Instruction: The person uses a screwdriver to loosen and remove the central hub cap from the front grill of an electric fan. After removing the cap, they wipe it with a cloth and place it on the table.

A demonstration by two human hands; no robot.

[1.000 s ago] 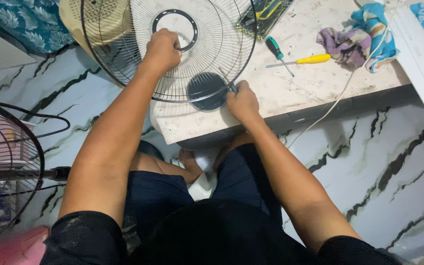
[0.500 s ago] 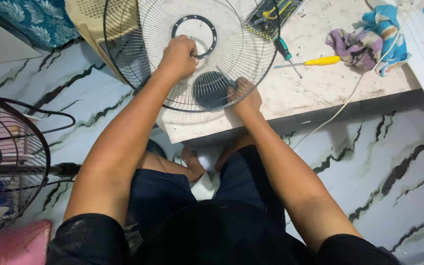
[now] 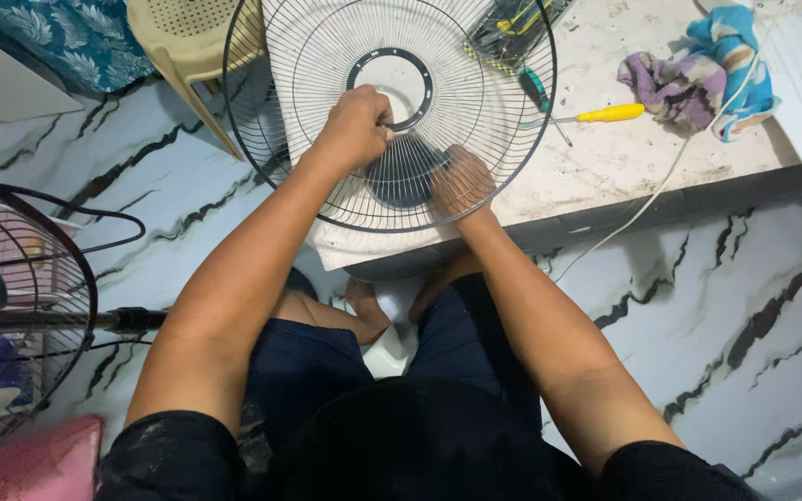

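Wire fan guard point(image 3: 475, 56) sits clamped in the left hand point(image 3: 356, 125) at its inner ring, right hand point(image 3: 461, 181) behind it, fingers' state unclear, black cap point(image 3: 401, 176) not yet freed.

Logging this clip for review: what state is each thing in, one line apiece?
Fan grille: off its fan, tilted over the table edge, held.
Left hand: fist closed on the grille wires near the centre ring.
Right hand: behind the grille wires, grip unclear.
Yellow screwdriver: lying flat on the table.
Rag: crumpled on the table.
Second fan: grille on, at left.
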